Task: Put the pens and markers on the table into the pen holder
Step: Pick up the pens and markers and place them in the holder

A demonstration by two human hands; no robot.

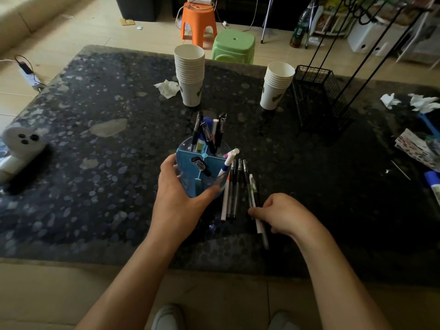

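A clear round pen holder [190,184] with blue dividers stands mid-table, and my left hand [177,198] is wrapped around its near side. Several pens [209,136] stand in its far compartment, a black pen [201,166] leans in a near one, and a white marker [227,163] leans in its right side. Three pens [231,196] lie side by side on the table just right of the holder. My right hand [283,214] is closed on two pens [252,194], one white and one dark, whose tips point away from me.
Two stacks of white paper cups [189,75] [277,85] stand behind the holder. A black wire basket [319,98] sits at the back right, with crumpled tissues [421,103] and a blue-capped marker [434,184] at the far right edge. A white device [22,144] lies at the left.
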